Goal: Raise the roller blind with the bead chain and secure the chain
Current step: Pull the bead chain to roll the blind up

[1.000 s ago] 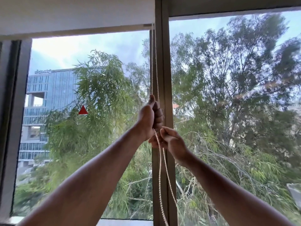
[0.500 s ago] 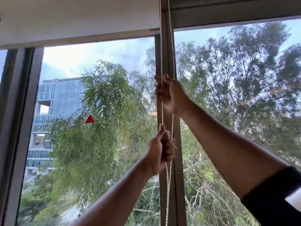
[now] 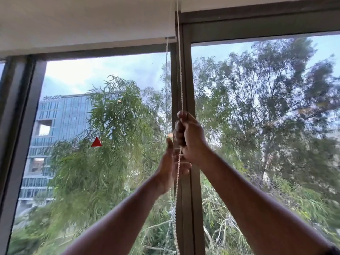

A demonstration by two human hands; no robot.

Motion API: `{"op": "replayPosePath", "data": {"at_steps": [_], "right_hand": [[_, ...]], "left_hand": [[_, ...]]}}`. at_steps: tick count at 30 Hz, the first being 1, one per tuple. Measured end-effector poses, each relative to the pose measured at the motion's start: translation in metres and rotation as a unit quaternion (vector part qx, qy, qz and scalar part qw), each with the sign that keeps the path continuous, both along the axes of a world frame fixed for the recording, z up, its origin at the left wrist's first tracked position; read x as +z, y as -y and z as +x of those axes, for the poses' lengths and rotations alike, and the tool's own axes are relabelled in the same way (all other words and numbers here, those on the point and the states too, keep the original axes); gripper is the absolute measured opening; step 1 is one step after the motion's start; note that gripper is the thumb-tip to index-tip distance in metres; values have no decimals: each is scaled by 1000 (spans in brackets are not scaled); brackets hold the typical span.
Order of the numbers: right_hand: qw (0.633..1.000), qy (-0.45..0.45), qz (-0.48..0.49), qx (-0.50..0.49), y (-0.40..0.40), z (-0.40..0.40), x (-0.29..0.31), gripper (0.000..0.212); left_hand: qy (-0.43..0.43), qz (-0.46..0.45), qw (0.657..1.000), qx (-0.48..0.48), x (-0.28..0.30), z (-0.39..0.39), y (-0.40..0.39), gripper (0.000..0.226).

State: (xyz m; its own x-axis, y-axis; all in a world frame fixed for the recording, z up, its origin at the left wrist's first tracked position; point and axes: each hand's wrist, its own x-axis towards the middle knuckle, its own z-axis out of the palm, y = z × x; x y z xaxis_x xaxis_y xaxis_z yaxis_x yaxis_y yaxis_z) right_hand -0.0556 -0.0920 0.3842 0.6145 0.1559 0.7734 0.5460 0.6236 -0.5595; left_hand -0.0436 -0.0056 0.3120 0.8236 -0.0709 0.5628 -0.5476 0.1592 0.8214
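1. Against the centre window mullion (image 3: 187, 74), the right hand (image 3: 189, 135) is fisted tight on the bead chain (image 3: 180, 70), fingers wrapped round the strand w/ the thumb on top.
2. Half a sec ago this hand gripped higher up the frame; it has since come down, so a pull stroke has just been made on that strand.
3. Left hand (image 3: 168, 168) was clamped on the chain lower down then; now it sits just under the right one, fingers spread apart, palm beside the chain. Looks like it has let go and is re-reaching; can't tell if any finger still touches the beads (motion blur).
4. Roller blind (image 3: 86, 24): its pale fabric hangs across the top of the left pane, bottom edge near the upper frame rail. That edge sits closer to the rail than 1 s ago, though the camera also tilted up, so the gain is a judgement only.
5. Chain runs taut from the top of the view down to the right fist, then hangs slack below both hands to the bottom edge.
6. Meaning for the task: raising looks nearly done, maybe a few more hand-over-hand pulls. Securing not started; no cleat or hook visible.
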Motion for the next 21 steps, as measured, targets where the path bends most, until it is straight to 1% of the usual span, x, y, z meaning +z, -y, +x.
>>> {"op": "replayPosePath", "data": {"at_steps": [3,5,7,10,13,17,21], "right_hand": [[999,15,-27,-28,10,0,-18,28],[995,41,-54,-67,15,-1,-30,26],[992,69,-58,-85,19,-1,-38,26],[990,90,-63,-86,23,-2,-45,31],[985,113,-92,-97,21,-2,-55,37],[979,140,-108,-103,17,-1,-67,34],[975,134,-131,-123,24,4,-68,30]], "left_hand": [[23,-10,999,32,34,-4,-1,68],[35,-26,999,25,61,-11,1,64],[44,-21,999,13,85,-18,4,61],[47,15,999,5,113,-29,11,56],[52,21,998,-17,131,-40,16,47],[53,-8,998,-19,146,-52,26,45],[51,-82,994,-48,145,-57,35,50]]}}
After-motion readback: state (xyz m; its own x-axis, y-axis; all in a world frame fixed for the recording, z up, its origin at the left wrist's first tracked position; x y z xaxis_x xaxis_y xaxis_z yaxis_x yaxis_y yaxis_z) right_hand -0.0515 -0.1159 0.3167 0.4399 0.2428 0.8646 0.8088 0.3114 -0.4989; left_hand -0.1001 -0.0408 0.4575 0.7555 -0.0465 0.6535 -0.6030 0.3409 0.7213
